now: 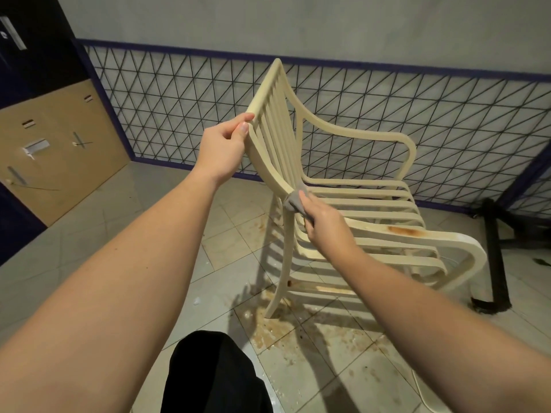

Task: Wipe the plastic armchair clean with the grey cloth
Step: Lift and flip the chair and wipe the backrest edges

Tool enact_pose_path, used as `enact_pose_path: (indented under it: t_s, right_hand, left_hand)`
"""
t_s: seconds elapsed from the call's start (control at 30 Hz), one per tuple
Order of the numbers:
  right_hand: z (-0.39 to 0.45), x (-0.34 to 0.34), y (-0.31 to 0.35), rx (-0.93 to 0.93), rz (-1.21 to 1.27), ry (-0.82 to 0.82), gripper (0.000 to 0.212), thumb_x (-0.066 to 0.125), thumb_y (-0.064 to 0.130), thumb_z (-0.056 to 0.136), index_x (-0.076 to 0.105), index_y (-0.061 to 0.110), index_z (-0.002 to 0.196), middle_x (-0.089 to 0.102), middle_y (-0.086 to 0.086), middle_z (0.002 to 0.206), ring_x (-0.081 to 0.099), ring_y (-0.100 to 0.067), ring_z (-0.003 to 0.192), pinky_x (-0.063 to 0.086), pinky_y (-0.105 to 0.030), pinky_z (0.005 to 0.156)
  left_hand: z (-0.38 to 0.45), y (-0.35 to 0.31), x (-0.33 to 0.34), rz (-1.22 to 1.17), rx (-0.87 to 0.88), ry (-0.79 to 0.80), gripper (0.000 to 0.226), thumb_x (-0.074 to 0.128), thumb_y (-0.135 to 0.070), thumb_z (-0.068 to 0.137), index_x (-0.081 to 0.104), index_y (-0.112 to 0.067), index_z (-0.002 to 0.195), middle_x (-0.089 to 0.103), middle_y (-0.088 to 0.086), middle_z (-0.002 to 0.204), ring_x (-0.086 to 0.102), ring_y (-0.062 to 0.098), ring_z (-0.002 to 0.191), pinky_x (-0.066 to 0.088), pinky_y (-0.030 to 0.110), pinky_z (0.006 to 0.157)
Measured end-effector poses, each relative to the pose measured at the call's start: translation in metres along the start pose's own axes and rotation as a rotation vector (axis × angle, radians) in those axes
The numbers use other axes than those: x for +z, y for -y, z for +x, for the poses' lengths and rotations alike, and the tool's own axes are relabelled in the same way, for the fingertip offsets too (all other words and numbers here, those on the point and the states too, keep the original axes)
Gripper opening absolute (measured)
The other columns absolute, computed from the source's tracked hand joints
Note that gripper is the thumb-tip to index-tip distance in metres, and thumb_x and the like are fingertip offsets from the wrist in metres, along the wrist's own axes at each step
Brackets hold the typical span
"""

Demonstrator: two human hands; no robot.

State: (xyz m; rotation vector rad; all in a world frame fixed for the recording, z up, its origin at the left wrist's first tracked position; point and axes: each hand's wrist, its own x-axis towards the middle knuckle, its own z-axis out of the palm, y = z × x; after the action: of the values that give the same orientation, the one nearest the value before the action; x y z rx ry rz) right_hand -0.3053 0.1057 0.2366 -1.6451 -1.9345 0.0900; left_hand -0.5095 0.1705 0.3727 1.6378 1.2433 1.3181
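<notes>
Gripping the backrest's edge, the left hand [222,147] steadies a cream plastic armchair [343,204] on the stained tiled floor [328,347], while the right hand [323,223] clutches the grey cloth [293,201] against the backrest's base.

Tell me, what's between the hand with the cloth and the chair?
Only the grey cloth. In the head view the right hand presses it against the plastic armchair where the backrest meets the seat. The left hand grips the backrest edge directly.
</notes>
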Motion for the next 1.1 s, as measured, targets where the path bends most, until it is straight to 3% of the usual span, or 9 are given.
enact_pose_path:
  t_s: [0.07,0.13,0.23,0.43,0.6,0.7,0.83,0.97,1.1]
  right_hand:
    - [-0.024,0.003,-0.007,-0.082,-0.039,-0.038,0.060,0.067,-0.006,0.082,0.056,0.009,0.139,0.056,-0.011,0.141,0.056,-0.030,0.128,0.046,-0.043,0.108]
    - [-0.047,-0.005,-0.013,-0.157,-0.043,-0.046,0.056,0.071,-0.009,0.077,0.064,0.009,0.130,0.064,-0.009,0.132,0.062,-0.030,0.116,0.054,-0.044,0.097]
    - [-0.069,-0.028,-0.021,-0.047,0.067,-0.100,0.054,0.065,-0.005,0.080,0.064,0.015,0.130,0.067,-0.002,0.123,0.061,-0.020,0.110,0.052,-0.037,0.097]
    - [-0.011,-0.078,-0.045,0.195,0.209,-0.181,0.033,0.051,0.006,0.091,0.064,0.024,0.114,0.062,0.015,0.093,0.053,-0.001,0.083,0.041,-0.024,0.075]
    - [0.014,-0.041,-0.046,0.108,0.145,0.148,0.041,0.052,0.006,0.090,0.067,0.024,0.123,0.061,0.000,0.125,0.054,-0.018,0.117,0.038,-0.031,0.108]
    - [-0.015,-0.021,-0.038,0.107,0.165,0.086,0.056,0.053,-0.006,0.083,0.064,0.021,0.131,0.061,-0.001,0.136,0.054,-0.019,0.127,0.032,-0.026,0.116]
    - [-0.041,-0.043,-0.059,-0.051,0.063,0.064,0.053,0.059,-0.012,0.077,0.071,0.014,0.122,0.068,-0.001,0.127,0.060,-0.018,0.121,0.036,-0.024,0.113]
    - [-0.017,-0.080,-0.078,0.161,0.144,-0.120,0.043,0.057,-0.004,0.086,0.072,0.019,0.119,0.071,0.003,0.117,0.062,-0.013,0.110,0.039,-0.016,0.099]
    - [0.000,-0.069,-0.067,0.175,0.190,0.153,0.045,0.052,0.003,0.092,0.067,0.030,0.126,0.068,0.008,0.124,0.062,-0.007,0.102,0.046,-0.022,0.096]
  left_hand:
    - [-0.001,-0.002,0.000,-0.015,0.002,0.003,0.032,0.045,-0.018,0.106,0.067,-0.020,0.130,0.064,-0.003,0.109,0.053,-0.003,0.079,0.043,0.002,0.069]
    - [-0.001,0.002,0.003,0.145,0.044,-0.030,0.034,0.044,-0.022,0.105,0.067,-0.025,0.130,0.067,-0.002,0.120,0.060,0.013,0.107,0.044,0.018,0.095]
    - [-0.010,-0.005,0.019,0.637,0.311,-0.112,0.032,0.049,-0.019,0.101,0.066,-0.031,0.125,0.044,-0.005,0.156,0.017,0.024,0.154,0.007,0.035,0.122]
    - [-0.040,0.022,0.078,1.345,0.525,0.613,0.051,0.055,-0.023,0.098,0.045,-0.032,0.147,0.052,0.002,0.149,0.037,0.023,0.145,0.008,0.050,0.125]
    - [-0.035,0.046,0.089,1.520,0.696,0.504,0.032,0.053,-0.021,0.098,0.062,-0.025,0.128,0.066,-0.003,0.125,0.057,0.023,0.119,0.033,0.038,0.111]
    - [-0.034,0.048,0.096,1.542,0.664,0.470,0.026,0.055,-0.022,0.099,0.067,-0.023,0.121,0.067,-0.001,0.113,0.059,0.023,0.110,0.040,0.035,0.102]
    - [-0.032,0.049,0.100,1.538,0.642,0.464,0.023,0.057,-0.022,0.098,0.067,-0.024,0.118,0.068,-0.003,0.109,0.060,0.022,0.106,0.042,0.035,0.098]
    - [-0.031,0.051,0.102,1.543,0.639,0.445,0.022,0.055,-0.022,0.099,0.067,-0.025,0.117,0.068,-0.005,0.105,0.059,0.021,0.102,0.042,0.033,0.095]
    - [-0.031,0.051,0.103,1.531,0.632,0.437,0.021,0.055,-0.022,0.099,0.068,-0.026,0.115,0.068,-0.005,0.103,0.059,0.021,0.102,0.041,0.034,0.094]
